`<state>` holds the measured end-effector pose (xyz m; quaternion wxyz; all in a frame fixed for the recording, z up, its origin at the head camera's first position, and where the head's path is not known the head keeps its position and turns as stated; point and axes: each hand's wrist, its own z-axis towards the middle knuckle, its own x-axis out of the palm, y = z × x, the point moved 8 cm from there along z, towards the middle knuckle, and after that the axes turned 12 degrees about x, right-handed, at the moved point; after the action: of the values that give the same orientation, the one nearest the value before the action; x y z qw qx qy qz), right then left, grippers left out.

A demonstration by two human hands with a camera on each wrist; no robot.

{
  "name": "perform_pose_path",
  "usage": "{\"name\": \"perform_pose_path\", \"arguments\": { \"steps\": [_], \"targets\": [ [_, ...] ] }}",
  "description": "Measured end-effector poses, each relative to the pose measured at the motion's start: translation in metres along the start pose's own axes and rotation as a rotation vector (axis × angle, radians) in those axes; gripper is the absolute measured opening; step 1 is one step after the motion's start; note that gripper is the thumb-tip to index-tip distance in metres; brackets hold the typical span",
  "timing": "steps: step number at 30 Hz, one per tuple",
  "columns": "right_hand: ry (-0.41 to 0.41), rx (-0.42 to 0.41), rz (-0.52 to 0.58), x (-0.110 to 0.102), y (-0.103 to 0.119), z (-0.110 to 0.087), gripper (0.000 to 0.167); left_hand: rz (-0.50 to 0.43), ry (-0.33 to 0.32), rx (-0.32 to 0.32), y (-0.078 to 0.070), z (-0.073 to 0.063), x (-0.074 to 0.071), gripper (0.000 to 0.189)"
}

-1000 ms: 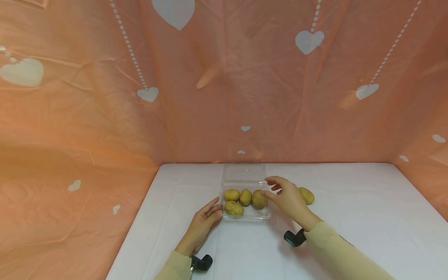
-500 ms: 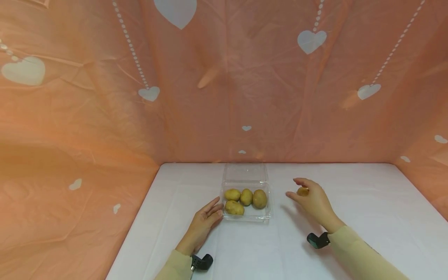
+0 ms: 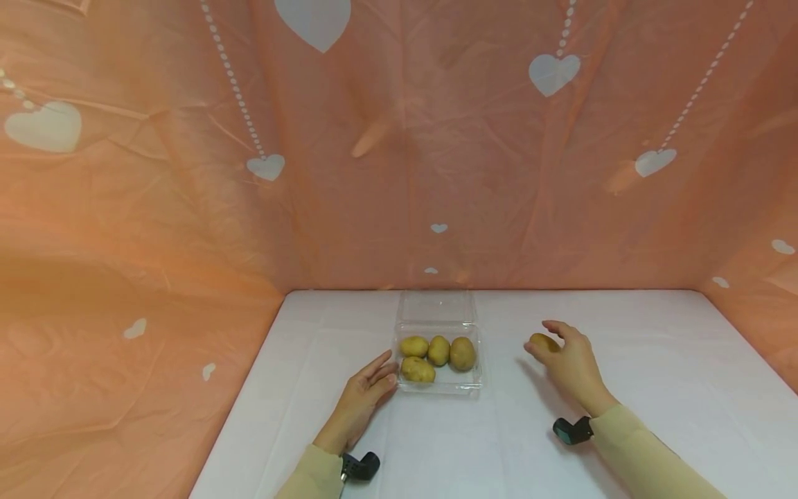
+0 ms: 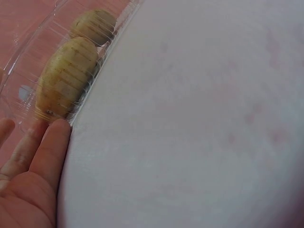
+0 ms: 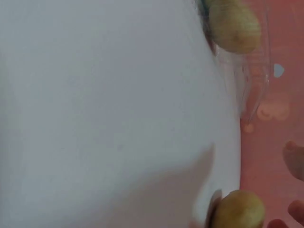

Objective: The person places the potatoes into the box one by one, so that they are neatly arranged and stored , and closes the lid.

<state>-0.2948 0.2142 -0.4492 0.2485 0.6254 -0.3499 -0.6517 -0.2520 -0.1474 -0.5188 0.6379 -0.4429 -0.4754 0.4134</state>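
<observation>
In the head view a clear plastic clamshell box (image 3: 458, 390) stands with its lid (image 3: 436, 307) raised at the back. Several potatoes (image 3: 463, 354) lie inside it. My left hand (image 3: 357, 407) rests at the box's left side with relaxed fingers; in the left wrist view its fingertips (image 4: 58, 130) are right at the clear wall. Off to the right, my right hand (image 3: 570, 364) is over another potato (image 3: 544, 342), thumb in front and fingers reaching past. The right wrist view has that potato (image 5: 240, 210) low in the picture, with spread fingers (image 5: 294, 159) beside it.
Both box and loose potato are on a white-covered table (image 3: 461, 450). An orange curtain (image 3: 405, 173) with white hearts closes off the back and sides. Black cameras (image 3: 360, 467) are strapped at both wrists, below the pale sleeves.
My right hand has moved right, away from the potato at the box's right side, to the loose potato, its thumb now in front of it. My left hand and the box have stayed put.
</observation>
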Motion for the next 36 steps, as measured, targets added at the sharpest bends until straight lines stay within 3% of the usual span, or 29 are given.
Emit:
{"name": "perform_pose_path", "arguments": {
  "steps": [17, 36],
  "targets": [
    [0.092, 0.181, 0.071, 0.012, -0.037, 0.007, 0.078, 0.008, 0.003, 0.003, -0.001, 0.001, -0.001, 0.065],
    [0.075, 0.168, 0.047, 0.008, -0.044, 0.012, 0.069, 0.006, -0.004, 0.01, 0.002, 0.001, 0.0, 0.062]
  ]
}}
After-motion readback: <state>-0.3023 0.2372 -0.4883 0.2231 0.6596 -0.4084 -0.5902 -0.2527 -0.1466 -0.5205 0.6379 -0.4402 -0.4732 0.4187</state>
